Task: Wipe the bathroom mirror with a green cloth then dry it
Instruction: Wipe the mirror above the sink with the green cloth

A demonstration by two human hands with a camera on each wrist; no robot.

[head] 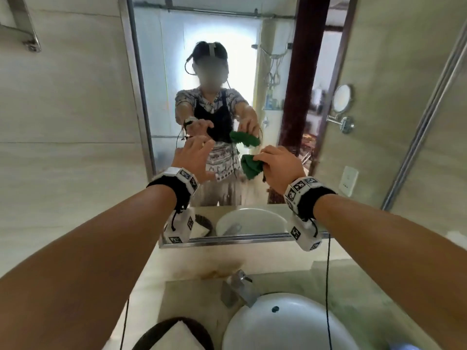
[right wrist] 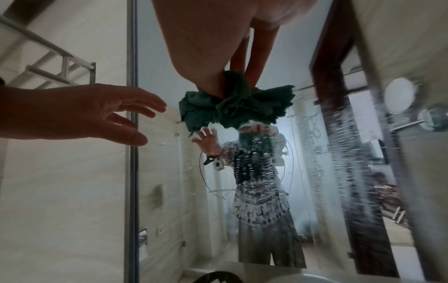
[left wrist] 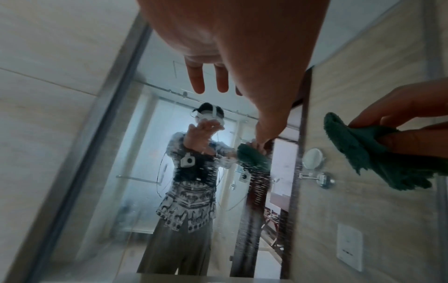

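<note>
head view: faucet (head: 238,286) and sink (head: 290,324) below the mirror (head: 156,97).

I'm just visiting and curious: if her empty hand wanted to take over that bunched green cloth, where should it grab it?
Probably the loose folds hanging below the right hand. The green cloth is pinched at its top, bunched, with free flaps drooping toward the open left hand. Coming from her left side and slightly below, the fingers could close round that free bundle without meeting the holding fingers.

mirror (head: 177,72) 12 o'clock behind bench (head: 177,261) | basin (head: 290,322) 5 o'clock in bench | tap (head: 238,286) before mirror | cloth (head: 250,166) seemingly just before mirror, centre
</note>
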